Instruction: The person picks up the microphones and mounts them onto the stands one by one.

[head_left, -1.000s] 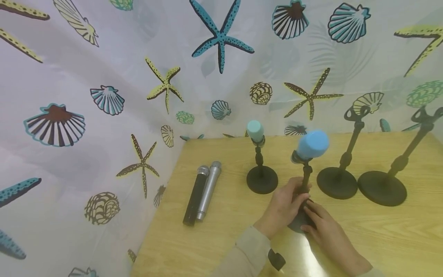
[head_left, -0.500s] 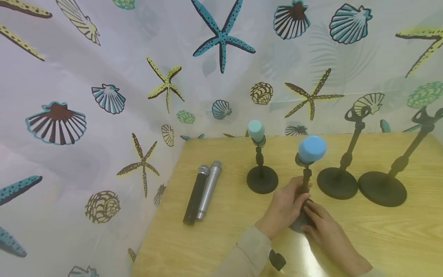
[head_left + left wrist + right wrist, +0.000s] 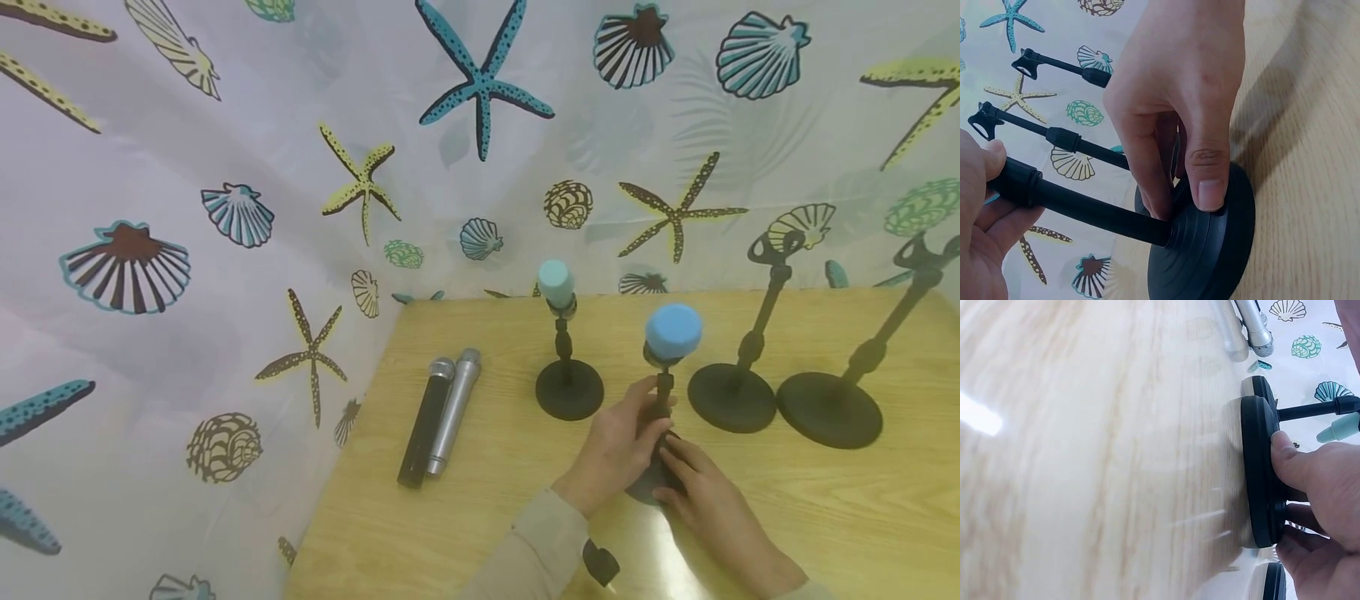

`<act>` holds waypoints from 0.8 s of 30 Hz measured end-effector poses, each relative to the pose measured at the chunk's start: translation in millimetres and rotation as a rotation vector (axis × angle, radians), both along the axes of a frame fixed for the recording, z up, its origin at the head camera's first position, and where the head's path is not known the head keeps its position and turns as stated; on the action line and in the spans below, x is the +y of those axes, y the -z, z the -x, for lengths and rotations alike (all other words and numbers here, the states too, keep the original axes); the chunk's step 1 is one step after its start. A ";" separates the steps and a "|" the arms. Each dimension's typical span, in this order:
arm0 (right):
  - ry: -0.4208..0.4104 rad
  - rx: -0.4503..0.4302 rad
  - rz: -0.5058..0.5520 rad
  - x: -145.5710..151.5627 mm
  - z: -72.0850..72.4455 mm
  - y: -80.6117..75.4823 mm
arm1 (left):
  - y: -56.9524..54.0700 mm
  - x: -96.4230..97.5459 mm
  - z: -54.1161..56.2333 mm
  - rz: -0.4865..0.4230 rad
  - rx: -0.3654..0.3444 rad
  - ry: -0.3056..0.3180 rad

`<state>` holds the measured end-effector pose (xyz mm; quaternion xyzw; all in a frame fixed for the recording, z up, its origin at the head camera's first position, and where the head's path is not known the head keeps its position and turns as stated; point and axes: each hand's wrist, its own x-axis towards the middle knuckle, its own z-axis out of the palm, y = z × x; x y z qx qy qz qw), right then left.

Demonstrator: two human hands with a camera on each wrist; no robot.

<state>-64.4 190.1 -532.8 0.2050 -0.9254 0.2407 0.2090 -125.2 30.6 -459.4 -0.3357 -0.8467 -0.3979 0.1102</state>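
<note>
A black tabletop microphone stand (image 3: 1104, 215) has a blue cylindrical piece (image 3: 673, 332) at its top; the rest of that piece is hidden. My left hand (image 3: 611, 450) grips the stand's pole, with fingers and thumb wrapped round its thicker collar in the left wrist view. Lower down, my right hand (image 3: 712, 504) holds the round base (image 3: 1263, 472), thumb on one side and fingers on the other. In the right wrist view the base stands close to the tabletop; whether it rests fully on it I cannot tell.
Another stand (image 3: 568, 390) with a mint-green piece (image 3: 556, 283) is behind to the left. Two stands with bare clips, one nearer (image 3: 731, 397) and one farther right (image 3: 828, 408), stand on the wooden table (image 3: 360, 533). Black (image 3: 426, 425) and silver (image 3: 453, 412) microphones lie at left.
The blue piece has tipped down and slightly left, nearer to me. Both hands keep their places on the stand.
</note>
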 end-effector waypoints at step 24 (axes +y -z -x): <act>0.002 0.040 -0.004 -2.0 -0.2 1.8 | 2.3 0.0 -2.3 -0.039 -0.012 -0.029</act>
